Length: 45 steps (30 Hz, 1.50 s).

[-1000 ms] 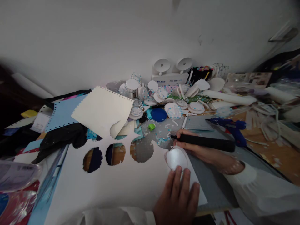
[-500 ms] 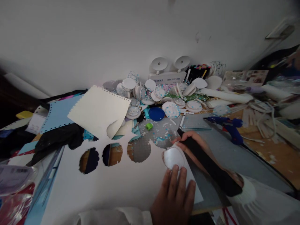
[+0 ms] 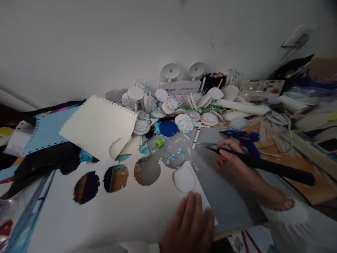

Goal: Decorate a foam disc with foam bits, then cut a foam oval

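A large white sheet (image 3: 131, 214) lies in front of me, with several ragged round holes along its far side. Near its right edge is a round piece (image 3: 185, 179) with a brownish outline, still within the sheet. My left hand (image 3: 187, 223) rests on the sheet just below this circle, fingers stretched out and pressing flat. Off to the right, above the grey cutting mat (image 3: 223, 196), my right hand (image 3: 233, 161) grips a long black pen-shaped tool (image 3: 273, 167). Its thin tip points left, apart from the sheet.
Behind are piled white discs with blue dots (image 3: 184, 123), a blue round lid (image 3: 168, 128), a green sharpener-like piece (image 3: 159, 142) and a white pen (image 3: 196, 137). A blue glue gun (image 3: 243, 137) lies beyond my right hand. Cream punched paper (image 3: 98, 123) is at left.
My right hand has moved right, taking the black tool away from the circle's edge and turning it flatter. My left hand stays on the sheet. The view has shifted slightly.
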Each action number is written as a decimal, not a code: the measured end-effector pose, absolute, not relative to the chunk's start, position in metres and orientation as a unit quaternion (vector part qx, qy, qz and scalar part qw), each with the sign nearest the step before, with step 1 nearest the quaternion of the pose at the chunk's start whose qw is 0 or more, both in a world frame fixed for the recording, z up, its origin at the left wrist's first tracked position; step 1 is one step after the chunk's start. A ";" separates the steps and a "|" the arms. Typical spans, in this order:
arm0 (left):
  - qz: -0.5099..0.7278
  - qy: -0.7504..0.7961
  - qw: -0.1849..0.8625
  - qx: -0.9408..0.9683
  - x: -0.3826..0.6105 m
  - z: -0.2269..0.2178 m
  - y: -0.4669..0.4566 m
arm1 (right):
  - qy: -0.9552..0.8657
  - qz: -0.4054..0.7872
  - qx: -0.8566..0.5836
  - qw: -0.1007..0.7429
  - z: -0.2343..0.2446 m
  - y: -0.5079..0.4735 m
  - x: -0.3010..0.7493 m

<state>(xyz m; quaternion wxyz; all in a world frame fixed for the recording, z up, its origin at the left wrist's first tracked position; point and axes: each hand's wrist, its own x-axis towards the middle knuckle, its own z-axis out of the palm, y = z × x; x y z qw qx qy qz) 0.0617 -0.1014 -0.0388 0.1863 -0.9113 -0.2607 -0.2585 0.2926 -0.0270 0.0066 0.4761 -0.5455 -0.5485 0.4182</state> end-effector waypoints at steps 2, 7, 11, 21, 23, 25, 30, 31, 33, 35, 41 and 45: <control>-0.250 -0.219 0.188 -0.924 0.061 -0.039 -0.101 | -0.546 0.465 -0.515 0.470 0.007 -0.034 0.300; -0.239 -0.202 0.185 -0.932 0.061 -0.046 -0.102 | -0.585 0.576 -0.429 0.376 0.004 -0.045 0.292; -0.259 -0.199 0.197 -0.924 0.062 -0.053 -0.101 | -0.620 0.627 -0.358 0.308 -0.002 -0.032 0.277; -0.325 -0.213 0.229 -0.893 0.074 -0.075 -0.104 | -0.633 0.639 -0.330 0.286 -0.010 -0.017 0.266; -0.340 -0.234 0.224 -0.883 0.076 -0.078 -0.107 | -0.634 0.640 -0.334 0.278 -0.008 -0.019 0.268; -0.341 -0.243 0.216 -0.882 0.078 -0.078 -0.110 | -0.632 0.642 -0.339 0.273 -0.005 -0.020 0.268; -0.294 -0.256 0.210 -0.897 0.078 -0.077 -0.118 | -0.663 0.597 -0.364 0.269 0.001 -0.019 0.265; -0.286 -0.256 0.211 -0.899 0.078 -0.077 -0.119 | -0.672 0.581 -0.373 0.267 0.001 -0.020 0.264; -0.267 -0.253 0.217 -0.904 0.078 -0.077 -0.121 | -0.691 0.548 -0.387 0.267 0.000 -0.022 0.264; -0.269 -0.260 0.220 -0.901 0.078 -0.074 -0.120 | -0.704 0.524 -0.400 0.263 -0.002 -0.024 0.265; -0.171 -0.186 0.177 -0.951 0.063 -0.044 -0.104 | -0.719 0.486 -0.424 0.260 -0.004 -0.027 0.264; -0.137 -0.161 0.177 -0.961 0.054 -0.028 -0.097 | -0.717 0.473 -0.430 0.279 0.000 -0.025 0.264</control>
